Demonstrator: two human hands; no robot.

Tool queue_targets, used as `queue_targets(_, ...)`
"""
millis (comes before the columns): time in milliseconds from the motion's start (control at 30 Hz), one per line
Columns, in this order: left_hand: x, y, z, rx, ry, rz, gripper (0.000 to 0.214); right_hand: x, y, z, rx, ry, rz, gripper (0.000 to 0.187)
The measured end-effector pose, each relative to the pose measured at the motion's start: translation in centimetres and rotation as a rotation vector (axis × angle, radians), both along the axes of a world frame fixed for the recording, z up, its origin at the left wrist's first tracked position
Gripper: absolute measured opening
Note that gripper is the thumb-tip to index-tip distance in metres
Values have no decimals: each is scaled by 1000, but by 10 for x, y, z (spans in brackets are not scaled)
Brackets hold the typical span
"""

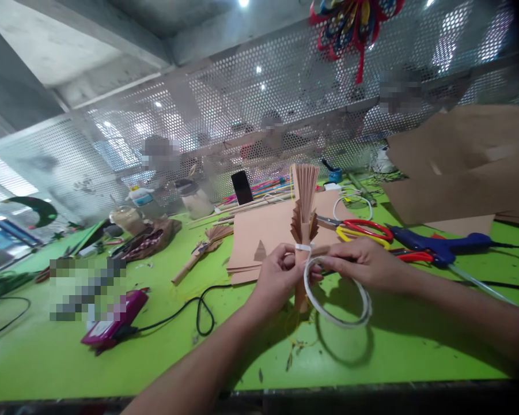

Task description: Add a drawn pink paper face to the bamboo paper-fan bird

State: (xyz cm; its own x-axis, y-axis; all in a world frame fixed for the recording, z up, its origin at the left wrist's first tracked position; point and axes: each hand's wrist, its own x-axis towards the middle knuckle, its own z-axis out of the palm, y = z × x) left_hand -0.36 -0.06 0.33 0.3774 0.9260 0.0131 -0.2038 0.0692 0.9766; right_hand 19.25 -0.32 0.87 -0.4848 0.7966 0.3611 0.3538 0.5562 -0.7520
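Note:
Upright in front of me is a folded brown paper craft [306, 193], pleated at the top, with a rolled paper handle below. My left hand [280, 271] is closed round that handle. A white band of tape circles the craft under its pleats. From there the tape runs to a roll of white tape [365, 311], which hangs below my right hand [358, 262]. The fingers of my right hand are pinched on the tape near the handle. Part of the handle is hidden behind my fingers.
Brown paper sheets [246, 230] lie behind the craft. Red-handled scissors [367, 227] and a blue glue gun [440, 245] are at the right. A second paper craft [203, 248] and a magenta device [116, 320] with a black cord lie left. A perforated metal screen [224, 115] stands behind the green table.

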Motion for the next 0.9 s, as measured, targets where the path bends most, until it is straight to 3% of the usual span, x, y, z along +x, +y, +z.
queue_targets(500,2,2,-5,36,-6,98,50,3,3,-5,-30,-63,-36,40)
queue_targets(900,-2,2,-4,-2,-72,20,49,2,3,-4,-66,-48,-6,36)
